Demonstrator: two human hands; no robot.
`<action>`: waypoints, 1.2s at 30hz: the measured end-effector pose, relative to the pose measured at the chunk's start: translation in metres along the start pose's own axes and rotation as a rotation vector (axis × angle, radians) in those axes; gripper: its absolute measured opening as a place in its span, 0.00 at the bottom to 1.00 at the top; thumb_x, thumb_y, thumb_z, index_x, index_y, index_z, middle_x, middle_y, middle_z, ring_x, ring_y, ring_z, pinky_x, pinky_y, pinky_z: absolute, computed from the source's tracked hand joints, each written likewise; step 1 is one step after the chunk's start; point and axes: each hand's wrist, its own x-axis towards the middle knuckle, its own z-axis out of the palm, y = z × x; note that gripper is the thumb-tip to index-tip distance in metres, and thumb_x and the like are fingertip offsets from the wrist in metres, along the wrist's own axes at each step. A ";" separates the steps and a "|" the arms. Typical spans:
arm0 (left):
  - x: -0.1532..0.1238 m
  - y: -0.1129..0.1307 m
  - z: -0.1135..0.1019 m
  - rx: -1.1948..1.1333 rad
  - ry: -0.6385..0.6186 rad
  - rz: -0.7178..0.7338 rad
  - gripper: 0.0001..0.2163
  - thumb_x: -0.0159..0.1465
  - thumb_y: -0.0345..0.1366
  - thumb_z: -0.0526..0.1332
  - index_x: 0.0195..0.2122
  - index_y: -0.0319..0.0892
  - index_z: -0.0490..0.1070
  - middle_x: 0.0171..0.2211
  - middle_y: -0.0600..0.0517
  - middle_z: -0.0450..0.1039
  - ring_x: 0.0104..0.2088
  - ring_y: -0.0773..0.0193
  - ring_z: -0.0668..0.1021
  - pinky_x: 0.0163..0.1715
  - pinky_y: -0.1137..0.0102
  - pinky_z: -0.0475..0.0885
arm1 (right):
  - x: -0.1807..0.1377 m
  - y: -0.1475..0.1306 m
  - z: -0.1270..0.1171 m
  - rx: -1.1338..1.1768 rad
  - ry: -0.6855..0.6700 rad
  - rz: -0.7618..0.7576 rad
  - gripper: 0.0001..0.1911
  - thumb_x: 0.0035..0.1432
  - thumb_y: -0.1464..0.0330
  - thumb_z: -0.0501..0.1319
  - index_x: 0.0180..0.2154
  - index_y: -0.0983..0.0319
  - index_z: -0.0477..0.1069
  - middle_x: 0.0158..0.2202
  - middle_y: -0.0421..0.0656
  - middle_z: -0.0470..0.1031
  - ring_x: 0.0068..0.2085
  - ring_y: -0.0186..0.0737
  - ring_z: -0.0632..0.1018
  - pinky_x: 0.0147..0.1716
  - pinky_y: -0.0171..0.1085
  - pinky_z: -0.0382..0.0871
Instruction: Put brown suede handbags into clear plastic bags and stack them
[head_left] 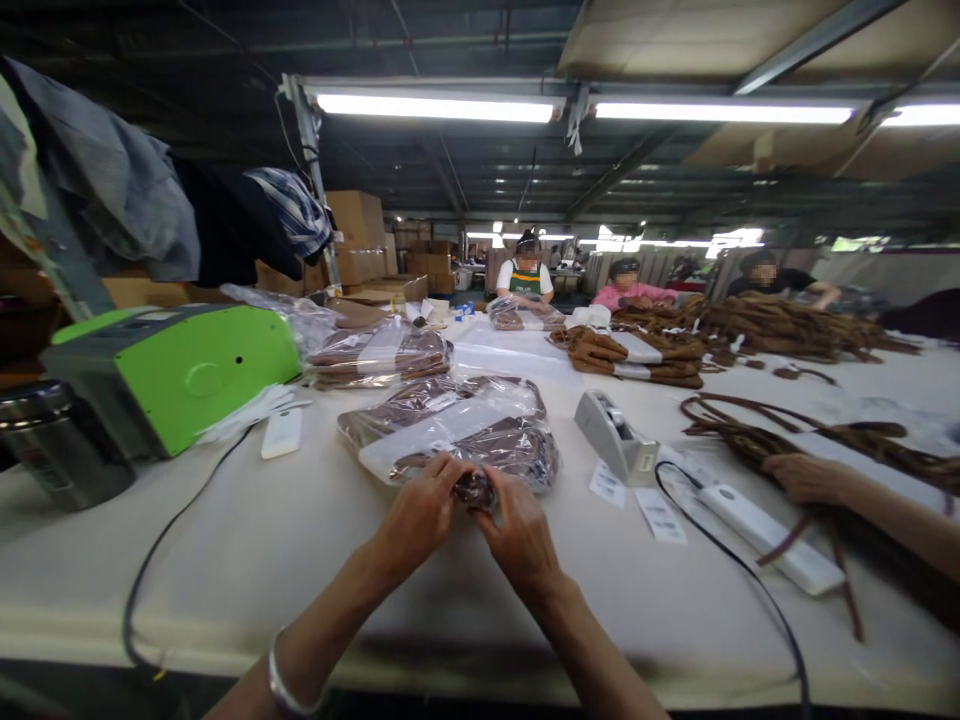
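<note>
My left hand (418, 515) and my right hand (519, 535) meet at the near edge of a clear plastic bag (457, 425) filled with brown straps and a white card. Both hands pinch the bag's bunched end (475, 490) between their fingertips. The bag lies flat on the white table (300, 560) straight in front of me. A bracelet sits on my left wrist.
A green machine (176, 370) and a steel pot (56, 445) stand at left, with a black cable across the table. A tape dispenser (613, 435), labels and a white power strip (757, 525) lie right. A co-worker's hand (806, 478) handles brown straps; other people sit at the far end.
</note>
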 end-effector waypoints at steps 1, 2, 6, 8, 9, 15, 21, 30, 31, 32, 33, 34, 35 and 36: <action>-0.001 0.000 0.000 -0.008 -0.015 0.008 0.19 0.62 0.20 0.52 0.50 0.46 0.68 0.42 0.50 0.69 0.42 0.61 0.75 0.46 0.65 0.74 | -0.002 0.002 0.000 -0.011 0.009 -0.015 0.22 0.62 0.70 0.60 0.57 0.63 0.66 0.48 0.52 0.78 0.49 0.49 0.79 0.50 0.49 0.76; -0.002 0.000 0.000 -0.018 -0.030 0.026 0.21 0.62 0.20 0.52 0.53 0.46 0.67 0.43 0.50 0.69 0.43 0.61 0.75 0.47 0.64 0.74 | -0.002 0.004 0.001 -0.014 0.014 -0.033 0.20 0.63 0.71 0.59 0.56 0.63 0.67 0.47 0.52 0.79 0.48 0.48 0.80 0.49 0.48 0.76; -0.001 0.000 -0.001 -0.010 -0.074 0.119 0.25 0.64 0.25 0.59 0.61 0.49 0.62 0.52 0.48 0.67 0.53 0.59 0.73 0.55 0.63 0.72 | 0.000 0.009 0.000 0.014 0.004 -0.054 0.17 0.62 0.74 0.56 0.53 0.64 0.69 0.45 0.51 0.80 0.46 0.46 0.81 0.47 0.46 0.77; 0.000 -0.001 -0.001 0.019 -0.062 0.136 0.21 0.65 0.28 0.61 0.58 0.49 0.65 0.52 0.49 0.68 0.53 0.59 0.73 0.56 0.64 0.72 | 0.002 0.010 0.000 0.033 0.001 -0.045 0.16 0.63 0.73 0.55 0.52 0.63 0.70 0.44 0.50 0.80 0.45 0.46 0.81 0.46 0.45 0.77; 0.000 -0.002 0.001 0.029 -0.054 0.140 0.19 0.65 0.29 0.61 0.57 0.48 0.66 0.52 0.49 0.69 0.53 0.60 0.74 0.55 0.65 0.72 | 0.002 0.010 -0.001 0.046 0.000 -0.039 0.15 0.63 0.73 0.56 0.51 0.63 0.71 0.44 0.50 0.81 0.44 0.46 0.81 0.46 0.45 0.77; -0.006 -0.007 0.017 -0.016 -0.021 0.109 0.06 0.67 0.32 0.62 0.44 0.44 0.72 0.43 0.50 0.75 0.44 0.62 0.78 0.48 0.67 0.75 | -0.004 0.014 -0.003 0.157 -0.108 0.003 0.10 0.63 0.71 0.58 0.47 0.61 0.72 0.43 0.47 0.81 0.42 0.44 0.81 0.44 0.42 0.76; -0.023 -0.003 0.031 -0.027 0.025 -0.096 0.13 0.63 0.32 0.63 0.49 0.44 0.70 0.45 0.47 0.75 0.46 0.57 0.79 0.46 0.63 0.77 | -0.013 0.019 -0.006 0.214 -0.181 0.075 0.14 0.57 0.76 0.58 0.44 0.59 0.73 0.41 0.45 0.81 0.42 0.43 0.81 0.43 0.40 0.75; -0.041 -0.022 0.036 0.219 0.044 0.252 0.11 0.71 0.40 0.55 0.49 0.48 0.73 0.46 0.51 0.79 0.48 0.64 0.81 0.49 0.76 0.76 | -0.021 0.019 -0.008 0.258 -0.165 -0.010 0.12 0.56 0.75 0.54 0.39 0.59 0.72 0.39 0.44 0.81 0.41 0.39 0.79 0.43 0.36 0.74; -0.038 -0.022 0.036 0.238 0.071 0.290 0.11 0.71 0.41 0.54 0.48 0.48 0.74 0.43 0.51 0.79 0.46 0.65 0.81 0.48 0.78 0.76 | -0.023 0.021 -0.007 0.253 -0.164 -0.015 0.12 0.56 0.75 0.54 0.39 0.58 0.72 0.39 0.44 0.81 0.40 0.38 0.79 0.43 0.36 0.74; -0.035 -0.021 0.036 0.257 0.094 0.327 0.11 0.71 0.40 0.54 0.47 0.48 0.74 0.42 0.52 0.80 0.44 0.66 0.82 0.46 0.78 0.76 | -0.025 0.021 -0.004 0.248 -0.164 -0.021 0.12 0.56 0.75 0.54 0.40 0.58 0.72 0.39 0.43 0.81 0.40 0.38 0.80 0.43 0.36 0.74; -0.032 -0.022 0.036 0.272 0.103 0.365 0.11 0.71 0.40 0.54 0.46 0.48 0.75 0.40 0.52 0.80 0.43 0.66 0.82 0.45 0.79 0.77 | -0.028 0.022 -0.002 0.241 -0.164 -0.024 0.12 0.56 0.75 0.54 0.40 0.58 0.72 0.39 0.43 0.81 0.40 0.37 0.80 0.43 0.36 0.74; -0.030 -0.023 0.037 0.282 0.105 0.402 0.11 0.71 0.39 0.54 0.45 0.47 0.75 0.40 0.52 0.81 0.41 0.67 0.82 0.43 0.80 0.77 | -0.030 0.022 0.001 0.230 -0.169 -0.025 0.11 0.56 0.74 0.55 0.40 0.58 0.72 0.39 0.43 0.81 0.40 0.37 0.80 0.43 0.35 0.74; -0.029 -0.025 0.037 0.285 0.103 0.431 0.11 0.71 0.38 0.54 0.45 0.48 0.76 0.39 0.53 0.81 0.41 0.67 0.82 0.43 0.81 0.77 | -0.031 0.022 0.002 0.215 -0.179 -0.024 0.10 0.56 0.73 0.56 0.40 0.58 0.72 0.38 0.43 0.81 0.40 0.37 0.80 0.43 0.35 0.74; -0.029 -0.029 0.039 0.283 0.096 0.462 0.11 0.71 0.37 0.54 0.45 0.48 0.76 0.39 0.53 0.81 0.40 0.68 0.82 0.42 0.81 0.77 | -0.031 0.022 0.002 0.207 -0.196 -0.026 0.09 0.56 0.72 0.57 0.40 0.58 0.72 0.38 0.43 0.81 0.40 0.37 0.80 0.43 0.35 0.74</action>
